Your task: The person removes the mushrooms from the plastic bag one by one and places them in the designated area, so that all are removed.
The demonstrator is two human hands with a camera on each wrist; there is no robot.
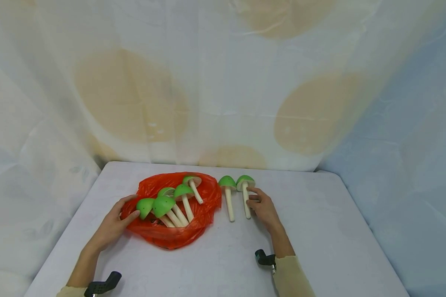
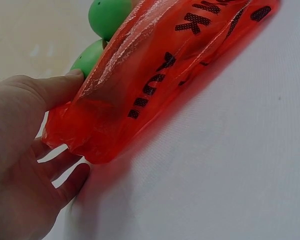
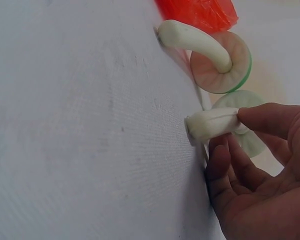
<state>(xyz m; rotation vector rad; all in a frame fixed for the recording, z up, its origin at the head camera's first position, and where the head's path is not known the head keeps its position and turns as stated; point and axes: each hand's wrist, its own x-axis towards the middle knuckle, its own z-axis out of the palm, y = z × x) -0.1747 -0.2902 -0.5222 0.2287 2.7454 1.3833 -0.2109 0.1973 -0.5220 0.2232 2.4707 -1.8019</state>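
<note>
A red plastic bag lies spread on the table with several green-capped toy mushrooms in it, their white stems pointing toward the near right. At the bag's left rim, my left hand grips the plastic, thumb on top beside a green cap and fingers underneath. To the right of the bag, two more such mushrooms lie side by side. My right hand pinches the white stem of the rightmost mushroom between thumb and fingers. The other loose mushroom lies between it and the bag.
The white table ends at a pale cloth backdrop with tan round patches. More pale sheeting hangs at both sides. Black devices are worn on both wrists.
</note>
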